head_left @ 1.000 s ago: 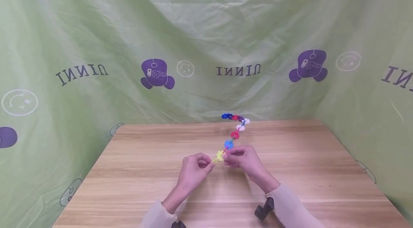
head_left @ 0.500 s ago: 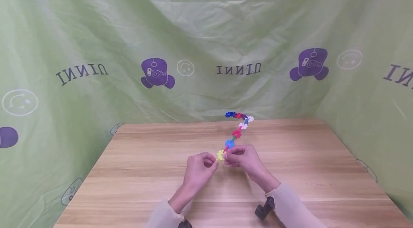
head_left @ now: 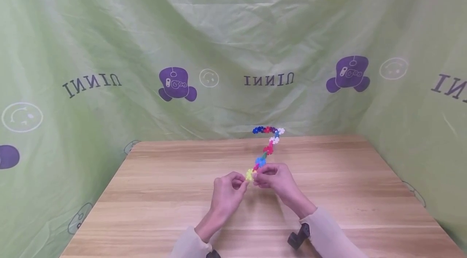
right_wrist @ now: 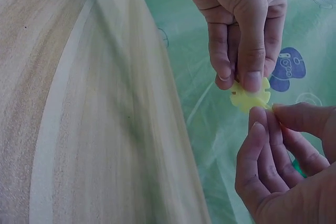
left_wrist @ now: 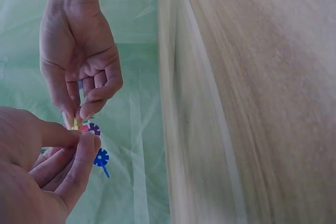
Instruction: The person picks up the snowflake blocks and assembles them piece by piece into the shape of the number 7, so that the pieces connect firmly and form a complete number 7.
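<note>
A chain of notched plastic snowflake discs, with a light-blue disc [head_left: 260, 162] near its lower end, runs away from my hands above the table. Its far part bends left and finishes in dark-blue discs [head_left: 257, 130]. My left hand [head_left: 227, 195] pinches a yellow snowflake disc [right_wrist: 245, 99] between thumb and fingers. My right hand [head_left: 282, 181] pinches the near end of the chain, just right of the yellow disc. Fingertips of both hands nearly meet there. In the left wrist view the fingers hide most of the yellow pieces, and a blue disc [left_wrist: 102, 157] shows behind them.
The wooden table [head_left: 146, 209] spreads under both hands. A green printed curtain [head_left: 226, 39] hangs behind it and along both sides. Black wrist mounts [head_left: 299, 237] sit by the sleeves.
My left hand has moved right, closing the gap to my right hand. The yellow disc has turned slightly, and the chain's far part has swayed. My right hand has stayed nearly in place.
</note>
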{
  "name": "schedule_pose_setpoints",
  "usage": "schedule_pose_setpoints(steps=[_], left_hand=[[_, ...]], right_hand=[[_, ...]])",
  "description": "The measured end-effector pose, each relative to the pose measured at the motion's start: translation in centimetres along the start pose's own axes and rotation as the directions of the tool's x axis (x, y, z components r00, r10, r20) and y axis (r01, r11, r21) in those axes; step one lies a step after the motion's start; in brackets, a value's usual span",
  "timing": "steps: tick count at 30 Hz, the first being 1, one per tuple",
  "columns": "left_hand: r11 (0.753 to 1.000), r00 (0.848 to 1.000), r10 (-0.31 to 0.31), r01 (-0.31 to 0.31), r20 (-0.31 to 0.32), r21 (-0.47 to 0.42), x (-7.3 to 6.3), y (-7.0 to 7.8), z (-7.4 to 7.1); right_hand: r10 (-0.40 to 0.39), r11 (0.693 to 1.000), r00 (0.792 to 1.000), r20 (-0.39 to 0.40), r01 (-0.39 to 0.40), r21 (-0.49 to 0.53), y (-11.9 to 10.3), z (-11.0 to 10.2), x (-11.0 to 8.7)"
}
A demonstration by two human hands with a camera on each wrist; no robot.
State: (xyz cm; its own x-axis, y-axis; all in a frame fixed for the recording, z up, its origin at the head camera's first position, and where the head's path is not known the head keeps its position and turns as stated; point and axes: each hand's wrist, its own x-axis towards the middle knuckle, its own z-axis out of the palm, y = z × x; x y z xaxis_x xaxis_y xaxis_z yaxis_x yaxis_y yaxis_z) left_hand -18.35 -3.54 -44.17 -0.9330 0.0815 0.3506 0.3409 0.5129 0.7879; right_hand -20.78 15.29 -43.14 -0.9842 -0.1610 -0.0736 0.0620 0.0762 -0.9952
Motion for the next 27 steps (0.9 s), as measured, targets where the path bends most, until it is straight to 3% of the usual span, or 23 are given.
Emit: schedule_pose_setpoints(steps=[9,16,27], left_hand=[[1.0,1.0,0.007,-0.008,-0.029,-0.011,-0.1,-0.1,-0.1],[0.995,0.999,-0.035,0.037,0.026,-0.093,-0.1,-0.6,-0.4],[0.969,0.992,-0.076,0.097,0.1,-0.227,-0.1,-1.0,-2.0]], right_hand=[[-0.001,1.0,1.0,0.003,0.001,0.019,0.2,0.0,0.2],[-0.016,0.999,1.0,0.016,0.015,0.051,0.6,0.1,0.3],[0.003,1.0,0.999,0.048,-0.004,0.03,0.6,-0.1,0.4]])
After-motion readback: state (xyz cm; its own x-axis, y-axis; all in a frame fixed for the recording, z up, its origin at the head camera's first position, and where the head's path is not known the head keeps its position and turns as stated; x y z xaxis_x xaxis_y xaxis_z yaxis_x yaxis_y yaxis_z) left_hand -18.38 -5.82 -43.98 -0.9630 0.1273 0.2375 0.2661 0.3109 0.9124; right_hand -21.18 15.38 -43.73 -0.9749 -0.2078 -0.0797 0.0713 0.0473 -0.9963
